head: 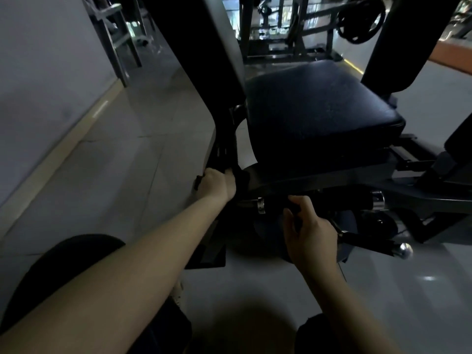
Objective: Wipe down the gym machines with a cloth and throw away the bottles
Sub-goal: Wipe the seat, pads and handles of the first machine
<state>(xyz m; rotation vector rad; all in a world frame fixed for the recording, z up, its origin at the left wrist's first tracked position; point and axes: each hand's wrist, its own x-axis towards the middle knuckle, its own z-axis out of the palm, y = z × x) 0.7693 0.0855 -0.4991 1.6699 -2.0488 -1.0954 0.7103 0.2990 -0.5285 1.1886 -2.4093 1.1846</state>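
Wall (43,80): I see it pale along the 9 to 11 o'clock side, a light skirting strip where it meets the tiled floor (127,154).
Left hand (213,183): at about 9 o'clock of the frame's centre, I have it curled around a dark cloth (241,178) and pressed to the foot of the machine frame (224,146), just under the backrest (204,47).
Cloth: dark, bunched between my left fingers and the frame; it blends into the black metal, so I cannot trace its edges.
Seat pad (319,106): black, padded, at 1 o'clock of the left hand, on the gym machine.
Right hand (306,226): at 5 o'clock below the seat pad, fingers closed around a dark bar (357,238) under the seat; what exactly it grips I cannot tell in the shadow.
Chrome knob (404,250): at the bar's end, 3 o'clock of the right hand.
Weight plate (361,20): at 1 o'clock, far behind.
Bottles: I spot none from here.
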